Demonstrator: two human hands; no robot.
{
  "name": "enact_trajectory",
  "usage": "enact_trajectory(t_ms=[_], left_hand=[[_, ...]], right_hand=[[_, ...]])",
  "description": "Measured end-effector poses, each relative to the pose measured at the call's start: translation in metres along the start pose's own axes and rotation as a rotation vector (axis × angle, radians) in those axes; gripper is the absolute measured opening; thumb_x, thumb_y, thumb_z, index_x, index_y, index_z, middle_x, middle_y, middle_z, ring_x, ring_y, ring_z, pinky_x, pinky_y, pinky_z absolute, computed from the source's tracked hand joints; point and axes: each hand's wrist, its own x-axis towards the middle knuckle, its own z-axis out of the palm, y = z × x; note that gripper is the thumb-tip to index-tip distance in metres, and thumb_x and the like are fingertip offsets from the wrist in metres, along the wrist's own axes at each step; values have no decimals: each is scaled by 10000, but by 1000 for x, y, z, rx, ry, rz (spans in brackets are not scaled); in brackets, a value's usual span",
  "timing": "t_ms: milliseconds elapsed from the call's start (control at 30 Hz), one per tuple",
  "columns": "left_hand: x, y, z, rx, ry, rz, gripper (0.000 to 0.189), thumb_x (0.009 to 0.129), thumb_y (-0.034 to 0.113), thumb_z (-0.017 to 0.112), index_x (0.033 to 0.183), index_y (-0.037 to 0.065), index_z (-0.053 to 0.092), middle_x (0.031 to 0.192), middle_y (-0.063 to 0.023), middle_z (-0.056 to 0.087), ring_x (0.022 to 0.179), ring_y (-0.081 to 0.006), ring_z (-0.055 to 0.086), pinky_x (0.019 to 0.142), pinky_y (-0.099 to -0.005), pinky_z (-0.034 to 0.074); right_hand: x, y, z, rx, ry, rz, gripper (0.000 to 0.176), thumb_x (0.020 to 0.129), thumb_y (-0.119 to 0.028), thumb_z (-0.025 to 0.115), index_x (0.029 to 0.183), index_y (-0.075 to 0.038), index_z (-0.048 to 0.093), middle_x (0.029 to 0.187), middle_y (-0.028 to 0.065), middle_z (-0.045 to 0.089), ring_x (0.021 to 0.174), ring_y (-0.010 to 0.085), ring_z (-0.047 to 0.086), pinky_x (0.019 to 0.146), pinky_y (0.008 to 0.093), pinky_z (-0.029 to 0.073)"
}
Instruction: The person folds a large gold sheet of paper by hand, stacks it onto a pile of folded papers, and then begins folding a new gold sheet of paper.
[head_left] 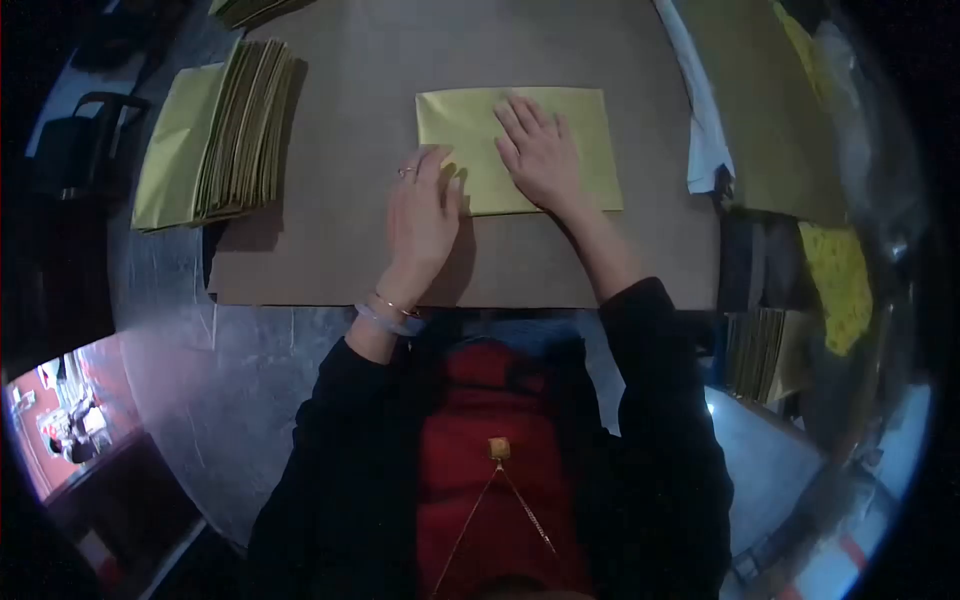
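Note:
A flat yellow paper piece [597, 165], shaped like an envelope, lies on the brown board-topped table [350, 250]. My right hand [541, 155] rests palm down on it with the fingers stretched out and slightly spread. At the paper's left edge is my left hand [424, 210], fingers loosely bent and thumb apart from them. Its fingertips reach over the lower left part of the paper, and I see nothing held between them. A ring and bracelets are on that hand and wrist.
A thick stack of similar yellow paper pieces [240, 135] leans at the table's left edge. On the right lie a larger yellowish sheet [770, 110] and a pale blue strip [703, 130]. Below right are more stacked pieces [765, 350] and a bright yellow cloth-like piece [838, 285].

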Motion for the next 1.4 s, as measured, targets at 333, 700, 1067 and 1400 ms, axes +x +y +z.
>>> enact_trajectory(t_ms=[333,700,1067,1400], left_hand=[[21,-14,59,479,-91,227,516,934,325,430,1379,65,411,1451,-175,339,1339,-343,324,1090,-463,264],[58,-30,50,539,-91,194,534,891,292,506,1286,-61,437,1353,-221,425,1268,-366,396,1045,-438,343],[60,-54,59,486,-55,268,568,904,293,431,1380,-11,368,1437,-223,340,1353,-366,289,1106,-473,236],[58,-48,60,578,40,83,578,928,307,375,1390,-37,334,1463,-185,322,1366,-337,279,1120,-492,199]], right_hand=[[-3,12,-8,69,85,45,508,956,-386,384,1402,-141,383,1479,51,331,1359,221,312,1107,483,228],[4,62,-6,-197,47,267,549,963,-369,327,1430,-80,321,1507,62,285,1385,210,272,1116,508,187],[37,-41,14,215,54,46,480,979,-337,324,1399,-113,388,1483,65,330,1375,231,292,1123,457,203],[-22,61,-11,-148,100,421,513,972,-336,341,1416,-77,335,1497,85,293,1385,239,271,1117,512,177]])
